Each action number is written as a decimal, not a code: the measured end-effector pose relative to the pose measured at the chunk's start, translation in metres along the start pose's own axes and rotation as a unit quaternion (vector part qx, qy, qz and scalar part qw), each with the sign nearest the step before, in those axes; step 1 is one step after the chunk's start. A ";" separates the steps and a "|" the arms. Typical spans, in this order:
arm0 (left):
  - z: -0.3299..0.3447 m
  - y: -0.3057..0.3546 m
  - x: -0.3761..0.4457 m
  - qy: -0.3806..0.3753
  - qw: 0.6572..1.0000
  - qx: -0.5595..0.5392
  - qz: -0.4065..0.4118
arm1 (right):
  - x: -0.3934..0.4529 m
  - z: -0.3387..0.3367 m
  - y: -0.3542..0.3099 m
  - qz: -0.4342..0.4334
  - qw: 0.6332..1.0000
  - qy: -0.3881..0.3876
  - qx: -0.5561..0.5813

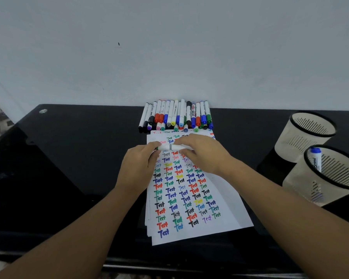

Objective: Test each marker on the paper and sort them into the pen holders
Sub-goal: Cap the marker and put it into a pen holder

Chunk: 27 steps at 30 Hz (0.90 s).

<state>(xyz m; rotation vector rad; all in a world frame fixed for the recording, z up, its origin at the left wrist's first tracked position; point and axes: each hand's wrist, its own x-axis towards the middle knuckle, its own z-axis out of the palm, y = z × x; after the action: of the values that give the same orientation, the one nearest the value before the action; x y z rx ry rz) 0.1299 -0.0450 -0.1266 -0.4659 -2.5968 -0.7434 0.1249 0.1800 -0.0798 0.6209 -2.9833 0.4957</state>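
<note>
Two hands gripping one white marker (172,147), green-capped, held crosswise above paper (220,198)

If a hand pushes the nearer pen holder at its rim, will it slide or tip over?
The nearer pen holder probably tips or skids easily: it looks like thin slotted plastic and holds only one blue-capped marker, so it is likely light. It is tall and widens toward the rim, so a push low on the wall seems safer.

"Test" — repeated across paper (220,200)
</note>
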 end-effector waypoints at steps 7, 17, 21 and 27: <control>0.000 0.002 -0.003 0.001 0.999 0.004 0.035 | -0.003 -0.001 0.005 -0.026 0.999 -0.018 0.015; -0.005 0.012 -0.004 -0.018 0.998 0.016 0.064 | -0.005 0.002 0.000 -0.039 0.998 -0.047 -0.007; -0.001 0.009 0.000 -0.101 0.994 0.019 -0.037 | -0.005 0.002 -0.001 -0.020 0.999 -0.023 0.013; 0.000 0.007 0.001 -0.120 0.991 0.056 -0.018 | -0.008 -0.002 0.002 0.007 0.998 -0.021 0.065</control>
<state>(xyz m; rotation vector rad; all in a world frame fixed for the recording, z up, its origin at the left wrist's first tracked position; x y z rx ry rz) 0.1317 -0.0392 -0.1226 -0.5028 -2.8598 -0.5798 0.1314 0.1855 -0.0791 0.6268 -3.0159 0.6924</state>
